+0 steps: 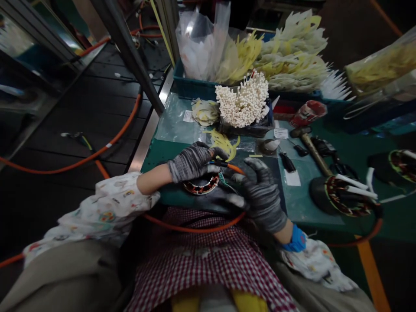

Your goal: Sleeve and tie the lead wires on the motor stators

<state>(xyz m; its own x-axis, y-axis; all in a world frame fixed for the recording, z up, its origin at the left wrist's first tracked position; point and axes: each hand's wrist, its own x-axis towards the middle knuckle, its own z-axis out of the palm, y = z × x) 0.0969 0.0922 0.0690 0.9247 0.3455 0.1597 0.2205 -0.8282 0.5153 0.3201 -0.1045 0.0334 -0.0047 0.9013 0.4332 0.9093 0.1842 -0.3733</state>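
Note:
My left hand (pixel 194 162), in a striped grey knit glove, is closed around the stripped end of an orange cable (pixel 235 169), where darker wires show by its fingertips. Just below it on the bench lies a ring-shaped motor stator (pixel 202 187) with copper windings and a small green piece at its right side. My right hand (pixel 264 197), gloved likewise, hovers to the right of the stator. Its thumb and fingers are spread and slightly blurred, with nothing visible between them. The cable loops from the left hand down past the right hand and across the checked apron (pixel 198 255).
Behind the hands stand a bundle of white-tipped sticks (pixel 242 99) and teal bins (pixel 191 86) of yellow and white sleeves. A hammer (pixel 313 149), a red can (pixel 308 113) and another wound stator (pixel 344 197) are at right. A metal post (pixel 130 52) rises at left beside a conveyor (pixel 94 99).

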